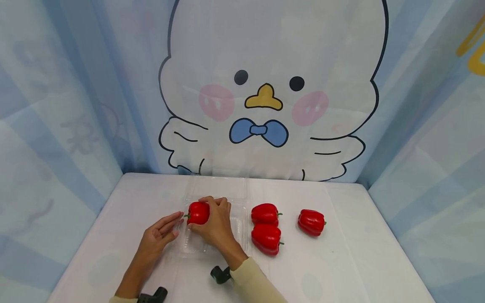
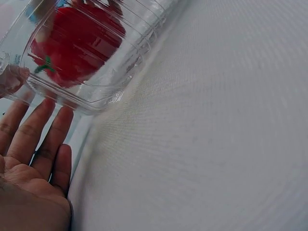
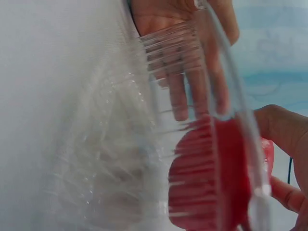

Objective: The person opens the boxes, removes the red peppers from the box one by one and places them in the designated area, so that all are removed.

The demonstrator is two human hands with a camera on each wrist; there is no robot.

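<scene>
A red bell pepper (image 1: 198,213) with a green stem is in the left part of a clear plastic container (image 1: 239,227). My right hand (image 1: 217,221) grips this pepper from above and the right, thumb on the near side. At the container's left side is my left hand (image 1: 161,233). Its fingers (image 2: 36,130) reach out nearly straight to the container's outer wall in the left wrist view. Through the clear wall in the right wrist view, the held pepper (image 3: 202,178) shows, with the left hand (image 3: 185,62) beyond it.
Two red bell peppers (image 1: 265,214) lie touching each other just right of the container. Another bell pepper (image 1: 311,222) lies farther right. The container's lid (image 1: 216,187) is folded back towards the cartoon curtain (image 1: 273,160). A white cloth covers the table (image 1: 341,269).
</scene>
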